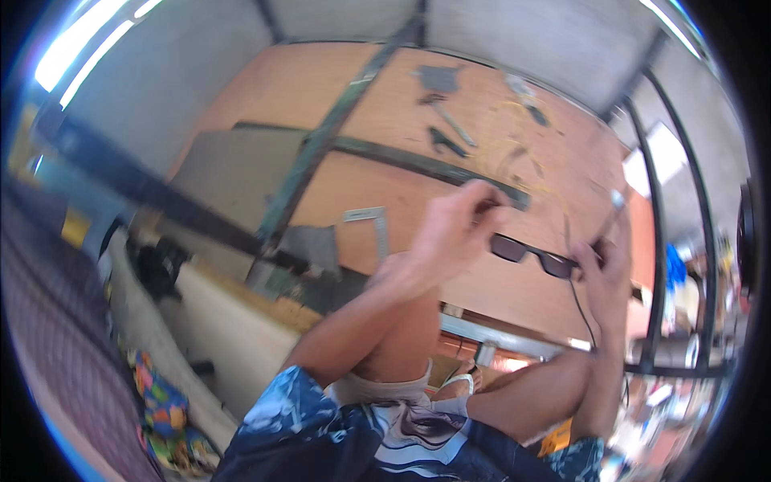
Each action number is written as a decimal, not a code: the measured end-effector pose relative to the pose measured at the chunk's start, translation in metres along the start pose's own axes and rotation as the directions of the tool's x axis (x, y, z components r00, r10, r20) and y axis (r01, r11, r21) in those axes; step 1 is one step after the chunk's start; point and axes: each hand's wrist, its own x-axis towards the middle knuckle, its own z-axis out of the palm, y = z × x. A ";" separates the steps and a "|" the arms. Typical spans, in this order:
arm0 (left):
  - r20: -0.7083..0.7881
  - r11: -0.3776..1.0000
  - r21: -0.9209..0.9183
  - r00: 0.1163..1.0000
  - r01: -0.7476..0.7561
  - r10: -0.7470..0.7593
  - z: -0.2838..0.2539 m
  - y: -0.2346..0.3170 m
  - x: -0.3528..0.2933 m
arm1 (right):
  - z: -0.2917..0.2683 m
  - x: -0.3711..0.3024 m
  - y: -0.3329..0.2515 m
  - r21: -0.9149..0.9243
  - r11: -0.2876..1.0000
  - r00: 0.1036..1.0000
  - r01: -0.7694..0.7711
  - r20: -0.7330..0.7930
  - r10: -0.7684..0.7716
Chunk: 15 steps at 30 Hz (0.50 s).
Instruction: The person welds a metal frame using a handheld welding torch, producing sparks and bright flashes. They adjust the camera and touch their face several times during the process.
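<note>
A pair of dark sunglasses [534,256] hangs over the reddish-brown board, right of the middle. My right hand [604,261] is closed around its right end, and a thin dark cord [584,312] runs down beside the fingers. A small pale thing [617,198] shows by that hand's upper fingers, too blurred to name. My left hand [467,221] hovers just beyond the left lens, fingers curled in a pinch; what they hold, if anything, is hidden. Behind it, a dark metal bar [409,161] crosses the board.
On the board [345,185] lie a hammer [450,120], a dark tool [446,143], yellow cord [514,149] and a metal square [376,221]. A long greenish bar [329,124] slants across the left. Black upright rails [654,209] stand at right, with clutter beyond.
</note>
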 end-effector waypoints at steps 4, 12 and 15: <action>-0.034 0.998 0.016 0.997 -0.063 0.064 -0.002 -0.004 0.001 | 0.006 0.003 0.001 -0.064 0.996 0.997 0.069 -0.023 -0.070; -0.025 1.000 -0.025 1.000 0.004 -0.004 -0.007 0.003 -0.001 | 0.011 0.004 -0.002 -0.008 0.998 0.997 0.068 -0.043 -0.068; -0.017 0.997 -0.076 1.000 -0.011 0.010 -0.009 0.004 -0.002 | 0.011 0.004 -0.007 -0.044 0.997 0.997 0.061 -0.040 -0.063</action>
